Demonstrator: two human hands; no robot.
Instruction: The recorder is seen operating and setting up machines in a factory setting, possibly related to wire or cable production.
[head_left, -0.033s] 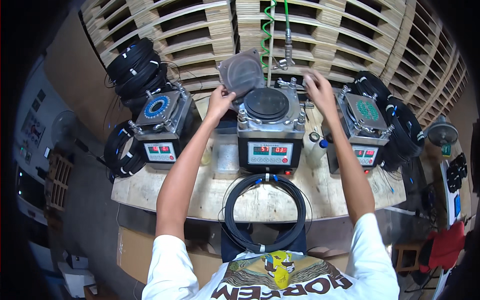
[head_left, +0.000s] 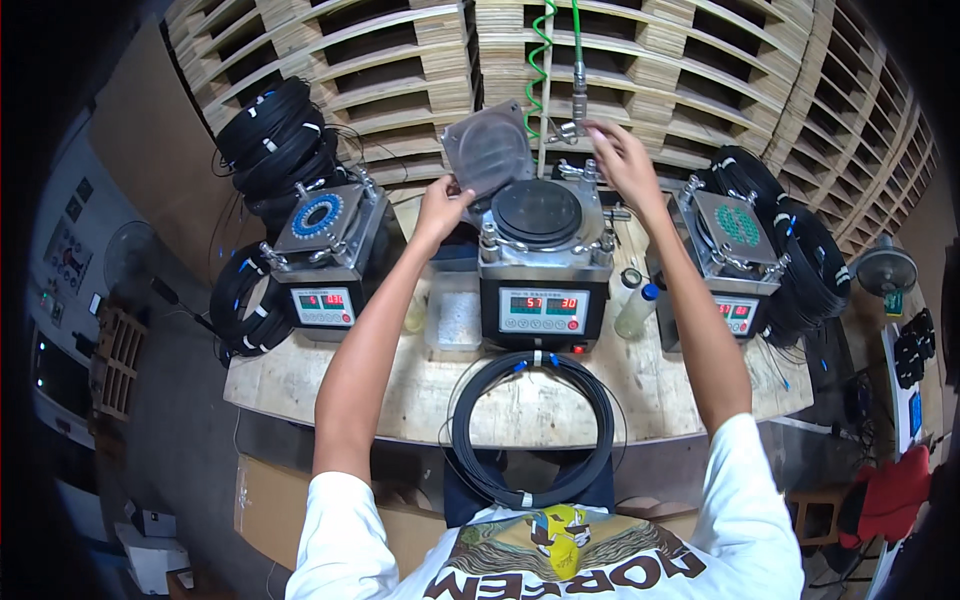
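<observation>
My left hand (head_left: 443,212) pinches the lower corner of a square grey plate (head_left: 488,152) with a round, cloudy face, tilted up behind the middle benchtop machine (head_left: 545,305). A black round pad (head_left: 537,210) lies uncovered on top of that machine, between metal corner posts. My right hand (head_left: 625,170) is raised at the back right of the machine, its fingers apart beside a metal air gun (head_left: 566,132). The air gun hangs from a green hose (head_left: 578,30). Whether the fingertips touch it is hard to see.
Similar machines stand left (head_left: 320,245) and right (head_left: 735,245), with fixture plates clamped on top. Coils of black cable (head_left: 270,125) are stacked beside them; another cable coil (head_left: 462,430) overhangs the front edge. A plastic tub (head_left: 455,310) and a bottle (head_left: 637,312) flank the middle machine.
My right hand has moved left to beside the air gun. My left hand keeps its hold on the square plate, almost unmoved.
</observation>
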